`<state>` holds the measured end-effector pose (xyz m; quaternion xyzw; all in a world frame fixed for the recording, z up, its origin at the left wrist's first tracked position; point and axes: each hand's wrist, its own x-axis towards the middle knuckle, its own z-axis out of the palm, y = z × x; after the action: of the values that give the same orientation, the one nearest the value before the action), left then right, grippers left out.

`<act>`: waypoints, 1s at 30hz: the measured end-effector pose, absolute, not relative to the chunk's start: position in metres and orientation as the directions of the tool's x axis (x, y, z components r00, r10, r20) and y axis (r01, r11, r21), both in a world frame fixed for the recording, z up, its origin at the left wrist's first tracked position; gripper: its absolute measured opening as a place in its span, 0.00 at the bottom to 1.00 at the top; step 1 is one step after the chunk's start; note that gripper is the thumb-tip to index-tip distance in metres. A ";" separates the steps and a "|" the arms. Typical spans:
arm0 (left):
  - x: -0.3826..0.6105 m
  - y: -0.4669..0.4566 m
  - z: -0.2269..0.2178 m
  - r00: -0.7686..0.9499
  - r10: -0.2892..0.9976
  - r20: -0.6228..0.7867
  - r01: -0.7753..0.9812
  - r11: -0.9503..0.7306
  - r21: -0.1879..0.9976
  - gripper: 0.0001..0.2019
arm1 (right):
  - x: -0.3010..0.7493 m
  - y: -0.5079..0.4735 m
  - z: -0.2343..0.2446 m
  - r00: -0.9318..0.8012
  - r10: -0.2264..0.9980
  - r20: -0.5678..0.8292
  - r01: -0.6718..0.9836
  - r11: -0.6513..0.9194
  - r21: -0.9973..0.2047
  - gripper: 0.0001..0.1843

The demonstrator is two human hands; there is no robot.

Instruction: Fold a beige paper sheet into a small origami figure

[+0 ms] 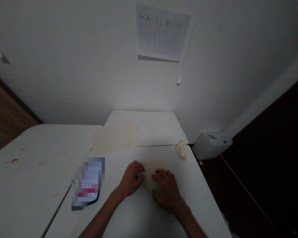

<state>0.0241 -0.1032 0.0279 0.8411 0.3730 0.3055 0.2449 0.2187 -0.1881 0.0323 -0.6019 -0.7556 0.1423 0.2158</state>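
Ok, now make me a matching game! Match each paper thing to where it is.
Things:
1. printed grid sheet
2. large cream sheet
3. crumpled cream piece
4. small cream sheet

Places:
A. under the left hand and right hand
B. on the wall
C. at the near table's far corner
D. flat on the far table

Right pairs: 1-B, 2-D, 3-C, 4-A
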 end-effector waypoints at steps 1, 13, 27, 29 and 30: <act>0.025 -0.103 0.027 0.533 0.778 0.334 0.487 -0.604 0.631 0.06 | 0.218 -0.189 0.032 -0.178 0.972 0.154 0.850 0.231 -0.474 0.27; 0.030 -0.101 0.017 0.483 0.803 0.349 0.571 -0.591 0.570 0.03 | 0.216 -0.191 0.032 -0.168 0.968 0.186 0.838 0.239 -0.490 0.26; 0.032 -0.102 0.017 0.471 0.807 0.355 0.593 -0.588 0.550 0.02 | 0.215 -0.190 0.033 -0.152 0.976 0.157 0.853 0.210 -0.478 0.27; 0.032 -0.102 0.017 0.468 0.810 0.353 0.597 -0.585 0.549 0.03 | 0.215 -0.190 0.034 -0.157 0.976 0.152 0.856 0.211 -0.472 0.28; 0.033 -0.102 0.017 0.467 0.811 0.353 0.599 -0.584 0.548 0.03 | 0.215 -0.190 0.035 -0.159 0.976 0.150 0.856 0.211 -0.471 0.28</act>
<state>0.0325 -0.1018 0.0173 0.8379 0.4207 0.2994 0.1768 0.2147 -0.1900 0.0349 -0.6122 -0.7482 0.1395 0.2142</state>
